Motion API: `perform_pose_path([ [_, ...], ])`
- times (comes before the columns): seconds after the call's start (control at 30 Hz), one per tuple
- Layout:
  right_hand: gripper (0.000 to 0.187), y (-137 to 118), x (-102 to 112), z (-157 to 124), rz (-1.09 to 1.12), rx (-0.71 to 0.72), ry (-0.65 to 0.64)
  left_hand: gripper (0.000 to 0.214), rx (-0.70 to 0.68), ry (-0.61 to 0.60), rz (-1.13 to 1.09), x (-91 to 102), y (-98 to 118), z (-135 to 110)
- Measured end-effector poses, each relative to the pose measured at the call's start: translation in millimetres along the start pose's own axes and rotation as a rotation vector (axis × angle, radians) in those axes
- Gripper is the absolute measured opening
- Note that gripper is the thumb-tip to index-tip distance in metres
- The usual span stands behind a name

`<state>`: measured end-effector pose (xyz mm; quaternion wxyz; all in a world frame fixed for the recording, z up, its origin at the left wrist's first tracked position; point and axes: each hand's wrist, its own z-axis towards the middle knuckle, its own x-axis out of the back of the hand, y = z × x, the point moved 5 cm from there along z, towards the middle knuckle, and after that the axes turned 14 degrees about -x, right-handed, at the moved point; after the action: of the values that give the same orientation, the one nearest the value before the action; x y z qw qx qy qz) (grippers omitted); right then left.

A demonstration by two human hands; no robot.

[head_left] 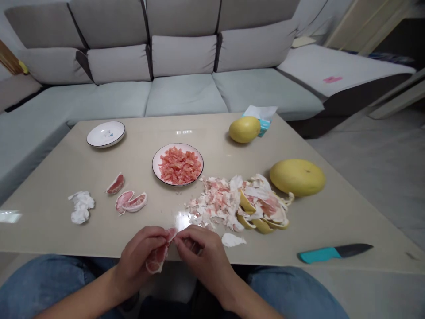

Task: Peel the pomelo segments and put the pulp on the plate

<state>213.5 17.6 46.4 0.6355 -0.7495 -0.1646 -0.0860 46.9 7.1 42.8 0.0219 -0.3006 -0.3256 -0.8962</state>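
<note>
Pink pomelo segment (157,258) at near edge of table (49,181). Left hand (141,248) curls round it; right hand (205,249) pinches its upper end, fingertips close together. Probably light, soft, wet, easily crushed; best held by membrane.

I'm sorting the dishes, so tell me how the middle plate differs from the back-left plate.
The middle plate holds a heap of red fruit flesh; the back-left plate has its small bluish pattern showing. The middle plate sits nearer the camera; the back-left plate sits farther away. Both are round, pale and dark-edged.
</note>
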Motion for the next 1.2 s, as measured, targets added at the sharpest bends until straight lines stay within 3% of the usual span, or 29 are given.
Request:
perform_pose_path([
  [0.1,0.018,1,2,1,0.097,-0.023,-0.016,0.031,0.182,0.096,-0.077,-0.7,-3,7],
  [0.23,0.019,1,5,2,0.2,-0.041,-0.074,0.009,0.666,0.187,-0.541,-9.3,-16,9],
  [0.3,0.018,1,6,2,0.208,-0.036,-0.091,0.019,0.83,0.158,-0.729,-14.7,-19,6],
  [0.37,0.018,-1,6,2,0.195,-0.01,-0.099,0.038,0.905,0.115,-0.823,-17.7,-20,4],
  [0.43,0.018,-3,4,2,0.171,0.036,-0.125,0.049,0.929,0.091,-0.884,-20.3,-21,1],
  [0.57,0.019,-4,0,2,0.146,0.072,-0.154,0.03,0.903,0.095,-0.838,-20.9,-21,1],
  [0.8,0.018,7,4,6,0.22,-0.054,-0.12,0.029,0.928,0.121,-0.77,-13.2,-18,4],
  [1.2,0.023,16,9,9,0.378,-0.184,-0.174,0.022,1.042,0.272,-1.03,-15.3,-14,4],
])
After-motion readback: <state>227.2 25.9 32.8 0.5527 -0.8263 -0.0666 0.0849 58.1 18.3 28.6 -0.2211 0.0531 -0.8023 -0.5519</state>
